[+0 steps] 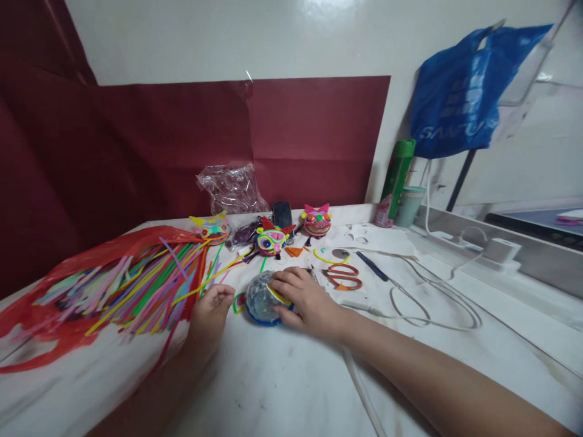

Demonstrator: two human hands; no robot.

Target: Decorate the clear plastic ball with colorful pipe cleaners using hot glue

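Observation:
A clear, bumpy dome-shaped piece (pixel 260 297) with a blue rim sits on the white table in front of me. My right hand (pixel 303 303) lies over its right side, fingers and thumb gripping it. A yellow strip (pixel 277 294) shows beneath those fingers, against the dome. Left of the dome, apart from it, is my left hand (pixel 212 315), fingers curled in towards the thumb; whether anything small is pinched there is hidden. Between the left hand and the dome lies a small green, yellow and pink looped piece (pixel 238 303).
Colourful pipe cleaners (pixel 146 291) spread over a red plastic bag (pixel 68 340) on the left. Several decorated animal heads (pixel 271 240) stand behind the dome, near a phone (pixel 282 213). Orange-handled scissors (pixel 344 277), a dark pen-like tool (pixel 371 266) and white cables (pixel 437 321) lie right.

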